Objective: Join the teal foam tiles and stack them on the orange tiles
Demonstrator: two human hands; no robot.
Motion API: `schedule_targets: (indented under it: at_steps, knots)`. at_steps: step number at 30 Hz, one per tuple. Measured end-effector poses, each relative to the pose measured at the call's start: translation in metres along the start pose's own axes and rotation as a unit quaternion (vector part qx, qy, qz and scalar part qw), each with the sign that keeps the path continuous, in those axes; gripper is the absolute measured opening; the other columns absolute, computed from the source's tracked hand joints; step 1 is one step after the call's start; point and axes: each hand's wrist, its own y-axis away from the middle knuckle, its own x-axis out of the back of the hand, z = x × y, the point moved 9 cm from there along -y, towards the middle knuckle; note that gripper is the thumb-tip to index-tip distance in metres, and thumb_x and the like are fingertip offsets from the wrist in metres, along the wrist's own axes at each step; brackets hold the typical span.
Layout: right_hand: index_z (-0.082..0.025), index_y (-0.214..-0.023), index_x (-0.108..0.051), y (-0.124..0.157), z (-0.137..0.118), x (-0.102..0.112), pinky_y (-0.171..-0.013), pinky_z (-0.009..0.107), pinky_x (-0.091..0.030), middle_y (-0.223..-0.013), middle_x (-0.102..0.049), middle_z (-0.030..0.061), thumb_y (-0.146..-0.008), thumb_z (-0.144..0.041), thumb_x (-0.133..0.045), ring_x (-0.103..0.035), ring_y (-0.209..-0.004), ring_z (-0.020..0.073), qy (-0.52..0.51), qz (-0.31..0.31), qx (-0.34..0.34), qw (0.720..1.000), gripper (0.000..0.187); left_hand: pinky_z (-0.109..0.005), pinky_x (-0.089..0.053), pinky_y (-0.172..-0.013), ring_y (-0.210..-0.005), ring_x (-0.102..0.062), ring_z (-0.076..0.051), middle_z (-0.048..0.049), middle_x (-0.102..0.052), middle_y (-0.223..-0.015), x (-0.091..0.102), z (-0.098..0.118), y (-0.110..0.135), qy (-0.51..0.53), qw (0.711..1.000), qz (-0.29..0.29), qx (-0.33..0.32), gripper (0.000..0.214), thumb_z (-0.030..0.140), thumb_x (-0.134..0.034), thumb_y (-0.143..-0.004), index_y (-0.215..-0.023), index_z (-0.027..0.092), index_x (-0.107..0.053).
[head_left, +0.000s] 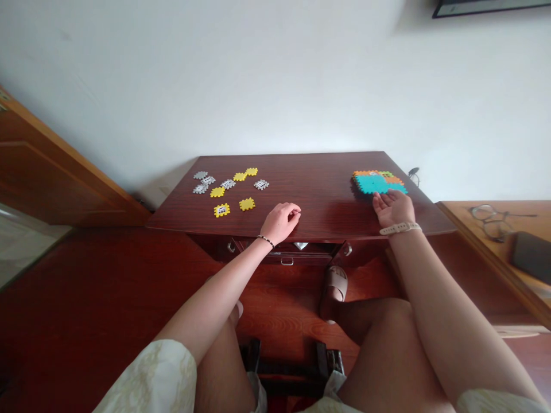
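My left hand (280, 222) rests near the front edge of the dark red-brown table, fingers curled together and nothing visible in them. Palm turned up, my right hand (394, 207) is at the near edge of a teal and orange block of interlocking puzzle pieces (375, 184); its fingers are apart and slightly bent. Whether the fingertips touch the block I cannot tell. Loose on the table's left side lie several yellow puzzle pieces (247, 204) and grey puzzle pieces (261, 184), some with dark printing. Closest to my left hand is a plain yellow piece.
The table (301, 183) stands against a white wall, with drawers and metal handles below its front edge. At right, a wooden surface (469, 221) holds eyeglasses (495, 221) and a dark flat object (532, 255). A wooden door (55, 178) is at left.
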Motion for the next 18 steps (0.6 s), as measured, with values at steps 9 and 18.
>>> schedule_targets:
  at_steps: [9, 18]
  knots:
    - [-0.020, -0.097, -0.062, -0.004, 0.000, -0.006, -0.071, 0.014, -0.062, -0.120, -0.065, 0.0086, -0.101, -0.015, -0.059, -0.071, -0.096, 0.0120, -0.010, -0.018, 0.016, 1.000, 0.007, -0.037, -0.060, -0.099, -0.105, -0.073, -0.022, -0.0028, -0.081, -0.106, 0.000, 0.000, 0.000, -0.002, 1.000, -0.005, 0.003, 0.010, 0.017, -0.068, -0.105, -0.106, 0.025, -0.074]
    - [-0.022, -0.097, -0.061, 0.001, 0.009, -0.012, -0.068, 0.014, -0.064, -0.116, -0.068, 0.0083, -0.099, -0.013, -0.062, -0.073, -0.100, 0.0136, 0.006, -0.055, -0.007, 0.998, 0.009, -0.038, -0.060, -0.099, -0.104, -0.073, -0.023, -0.0024, -0.082, -0.106, -0.001, 0.000, 0.000, 0.001, 1.000, -0.002, -0.001, 0.010, 0.017, -0.068, -0.105, -0.106, 0.025, -0.074]
